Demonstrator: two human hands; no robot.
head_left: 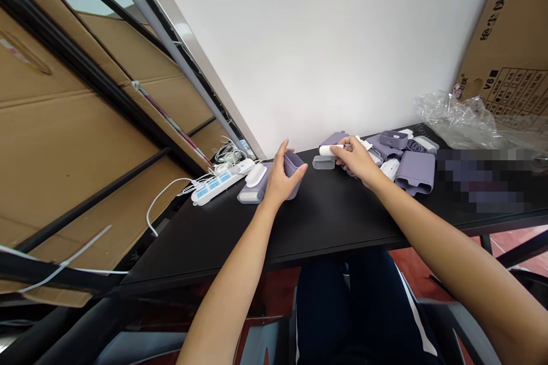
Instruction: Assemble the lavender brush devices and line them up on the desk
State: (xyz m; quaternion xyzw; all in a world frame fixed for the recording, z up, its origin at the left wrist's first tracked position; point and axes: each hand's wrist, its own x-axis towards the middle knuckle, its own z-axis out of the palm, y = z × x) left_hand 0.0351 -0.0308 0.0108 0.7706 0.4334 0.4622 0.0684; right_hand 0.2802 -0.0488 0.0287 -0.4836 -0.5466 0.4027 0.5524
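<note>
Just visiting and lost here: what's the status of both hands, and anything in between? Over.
Left hand against purple open-topped case, grip unclear. Right hand pinching small white cylindrical piece. Clear plastic cap on black tabletop between hands.

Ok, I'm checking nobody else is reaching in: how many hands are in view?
2: the left hand is at a purple container, right of the white power strip; the right hand pinches a white cylinder near a clear plastic piece.

The case (293, 164) is purple, the cylinder (326, 150) white.
</note>
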